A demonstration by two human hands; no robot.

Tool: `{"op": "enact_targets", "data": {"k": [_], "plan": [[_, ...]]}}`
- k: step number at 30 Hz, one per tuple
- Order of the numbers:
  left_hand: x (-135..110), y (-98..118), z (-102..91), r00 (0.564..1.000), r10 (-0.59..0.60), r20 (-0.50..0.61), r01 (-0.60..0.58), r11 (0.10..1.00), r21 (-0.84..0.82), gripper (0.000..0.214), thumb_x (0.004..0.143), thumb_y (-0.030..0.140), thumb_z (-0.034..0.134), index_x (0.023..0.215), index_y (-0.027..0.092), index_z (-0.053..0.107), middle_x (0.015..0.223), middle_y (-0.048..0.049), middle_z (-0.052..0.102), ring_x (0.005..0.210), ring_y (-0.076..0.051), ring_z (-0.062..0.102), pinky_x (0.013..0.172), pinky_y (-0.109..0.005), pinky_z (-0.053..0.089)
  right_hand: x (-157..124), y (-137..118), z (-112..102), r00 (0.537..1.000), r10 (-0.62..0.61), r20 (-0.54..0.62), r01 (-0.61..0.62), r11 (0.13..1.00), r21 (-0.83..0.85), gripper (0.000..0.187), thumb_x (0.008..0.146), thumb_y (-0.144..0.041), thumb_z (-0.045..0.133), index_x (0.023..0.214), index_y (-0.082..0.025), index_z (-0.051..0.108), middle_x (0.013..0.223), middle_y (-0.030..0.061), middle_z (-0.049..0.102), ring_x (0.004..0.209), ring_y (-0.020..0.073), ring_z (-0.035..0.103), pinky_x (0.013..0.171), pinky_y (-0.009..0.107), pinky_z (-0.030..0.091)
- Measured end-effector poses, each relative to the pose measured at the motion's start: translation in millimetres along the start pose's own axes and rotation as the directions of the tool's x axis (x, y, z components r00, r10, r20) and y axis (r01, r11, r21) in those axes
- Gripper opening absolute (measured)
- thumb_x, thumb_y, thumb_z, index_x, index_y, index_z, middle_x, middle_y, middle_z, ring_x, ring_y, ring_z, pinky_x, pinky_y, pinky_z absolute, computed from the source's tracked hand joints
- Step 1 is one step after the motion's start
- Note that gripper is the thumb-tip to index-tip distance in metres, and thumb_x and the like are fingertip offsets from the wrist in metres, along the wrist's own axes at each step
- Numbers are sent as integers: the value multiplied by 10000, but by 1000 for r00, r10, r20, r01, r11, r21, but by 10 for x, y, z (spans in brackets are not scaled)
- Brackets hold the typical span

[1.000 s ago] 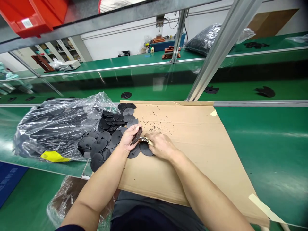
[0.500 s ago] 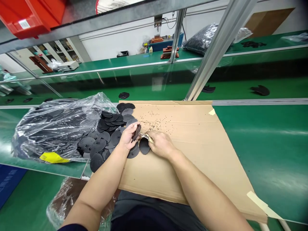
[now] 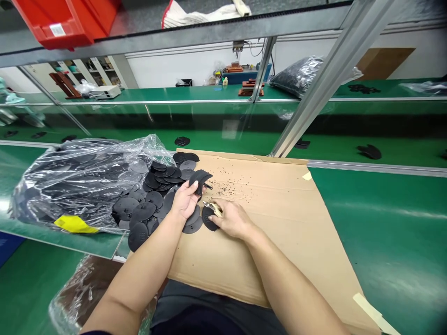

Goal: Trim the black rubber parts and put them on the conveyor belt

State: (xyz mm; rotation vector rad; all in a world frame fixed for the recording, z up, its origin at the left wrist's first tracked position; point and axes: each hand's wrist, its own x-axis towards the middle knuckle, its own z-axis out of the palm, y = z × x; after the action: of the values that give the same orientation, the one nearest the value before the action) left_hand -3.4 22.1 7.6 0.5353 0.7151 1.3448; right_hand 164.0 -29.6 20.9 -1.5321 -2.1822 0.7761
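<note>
My left hand (image 3: pixel 186 200) pinches a black plastic disc (image 3: pixel 200 178) and holds it up, its face turned toward me, above the cardboard sheet (image 3: pixel 265 223). Just to its right, my right hand (image 3: pixel 230 218) is closed round a small metal cutting tool (image 3: pixel 213 208) with a pale handle, resting on the cardboard beside another loose disc (image 3: pixel 207 219). A heap of black discs (image 3: pixel 153 195) spills from a clear plastic bag (image 3: pixel 84 181) at the left. Tiny black trimmings (image 3: pixel 230 184) speckle the cardboard beyond my hands.
A slanted aluminium post (image 3: pixel 314 88) rises from behind the cardboard. Green conveyor belt (image 3: pixel 384 139) runs behind, carrying stray black parts (image 3: pixel 370 151). A red bin (image 3: pixel 66 21) sits on the overhead shelf. Another bag of parts (image 3: pixel 300 74) lies on the far bench.
My left hand has lifted the disc away from the tool and turned it face up. The right hand with the tool has dropped slightly toward me. The camera tilted up a little.
</note>
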Motion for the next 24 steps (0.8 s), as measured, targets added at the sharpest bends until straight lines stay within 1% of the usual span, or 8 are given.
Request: {"op": "enact_targets", "data": {"k": [2, 4, 7, 9, 11, 13, 17, 24], "plan": [[0, -6, -4, 1000, -14, 2, 14, 1000, -14, 249, 669, 158, 768, 865, 146, 614, 849, -23, 679, 758, -123, 639, 742, -279, 531, 37, 82, -2, 996, 34, -80, -20, 987, 161, 155, 767, -312, 605, 889, -218, 627, 787, -8, 655, 708, 156, 571, 663, 264, 400], [-1, -10, -4, 1000, -23, -6, 23, 1000, -13, 253, 684, 175, 761, 869, 157, 590, 836, -14, 674, 768, -129, 650, 755, -297, 537, 87, 169, 4, 971, 110, -214, -30, 937, 348, 170, 762, -346, 600, 841, -195, 607, 706, -17, 604, 642, 142, 529, 637, 265, 405], [-21, -24, 17, 999, -35, -33, 37, 998, 46, 283, 687, 209, 764, 880, 159, 562, 768, -5, 664, 731, -138, 660, 734, -311, 542, 153, 246, 18, 903, 217, -370, 69, 778, 625, 250, 727, -395, 638, 844, -182, 582, 698, -17, 571, 624, 131, 508, 639, 268, 431], [-57, -44, 49, 999, -30, -36, 34, 994, 104, 328, 667, 215, 779, 903, 159, 559, 774, -11, 673, 727, -146, 664, 714, -310, 541, 174, 251, 23, 877, 262, -403, 139, 665, 734, 282, 705, -403, 670, 859, -183, 583, 729, -8, 584, 642, 131, 525, 667, 275, 458], [-105, -74, 84, 1000, -23, -7, 24, 988, 155, 362, 643, 215, 795, 922, 160, 572, 840, -27, 692, 760, -157, 667, 718, -311, 539, 176, 237, 28, 872, 274, -406, 171, 606, 777, 299, 693, -393, 694, 885, -186, 594, 758, -2, 599, 661, 132, 542, 696, 284, 478], [-152, -109, 111, 998, -26, 58, 14, 979, 202, 370, 647, 242, 795, 951, 150, 606, 913, -54, 702, 815, -175, 668, 758, -327, 535, 169, 223, 35, 880, 259, -399, 174, 605, 777, 299, 698, -382, 700, 904, -187, 606, 757, -2, 600, 661, 130, 546, 698, 286, 488], [-198, -171, 114, 988, -23, 155, -17, 968, 249, 367, 686, 280, 770, 1002, 129, 662, 991, -93, 703, 917, -199, 654, 869, -353, 503, 159, 215, 62, 879, 239, -413, 144, 692, 707, 318, 711, -379, 686, 951, -183, 616, 750, 2, 606, 660, 136, 556, 697, 299, 509], [-183, -201, 77, 994, -1, 110, -30, 959, 281, 385, 623, 201, 809, 978, 150, 670, 976, -66, 708, 898, -174, 649, 893, -342, 489, 149, 209, 89, 843, 223, -490, 158, 767, 621, 325, 741, -383, 651, 992, -179, 620, 851, 39, 651, 740, 163, 607, 745, 322, 525]]}}
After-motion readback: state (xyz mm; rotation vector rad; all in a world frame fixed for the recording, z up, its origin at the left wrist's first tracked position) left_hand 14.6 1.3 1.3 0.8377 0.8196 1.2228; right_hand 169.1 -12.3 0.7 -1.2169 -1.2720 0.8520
